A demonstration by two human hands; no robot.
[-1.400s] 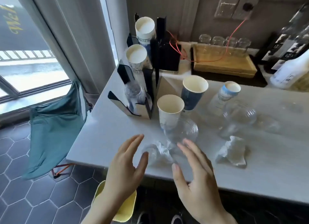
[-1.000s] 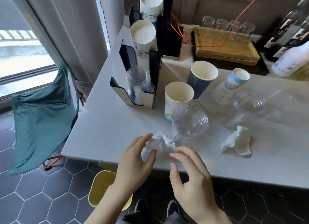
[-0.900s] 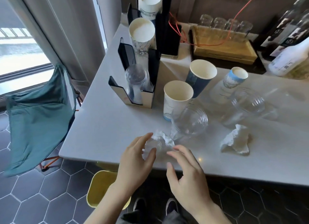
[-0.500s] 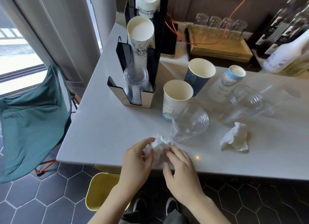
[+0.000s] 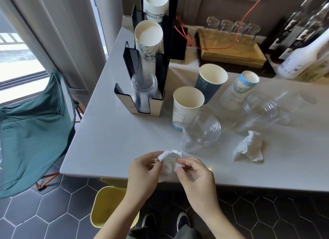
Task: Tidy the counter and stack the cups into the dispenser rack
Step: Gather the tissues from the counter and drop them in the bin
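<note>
A crumpled white tissue [image 5: 169,160] is pinched between my left hand [image 5: 142,174] and my right hand [image 5: 195,178] at the counter's near edge. A second crumpled tissue [image 5: 249,148] lies to the right. Loose cups stand on the white counter [image 5: 110,140]: a white paper cup [image 5: 187,108], a dark blue paper cup [image 5: 210,82], an upside-down paper cup with a blue band [image 5: 238,91], and clear plastic cups [image 5: 201,130] [image 5: 260,112]. The black dispenser rack [image 5: 144,85] at the back left holds clear cups in front and paper cup stacks behind.
A yellow bin [image 5: 110,205] stands on the dark hexagon-tiled floor under the counter's edge. A teal folding chair [image 5: 33,132] is at the left by the window. A wooden tray [image 5: 231,51] with glasses and several bottles [image 5: 302,57] line the back.
Both hands came together from open and apart onto the tissue and picked it up at the counter's near edge. The view tilted down and closer.
</note>
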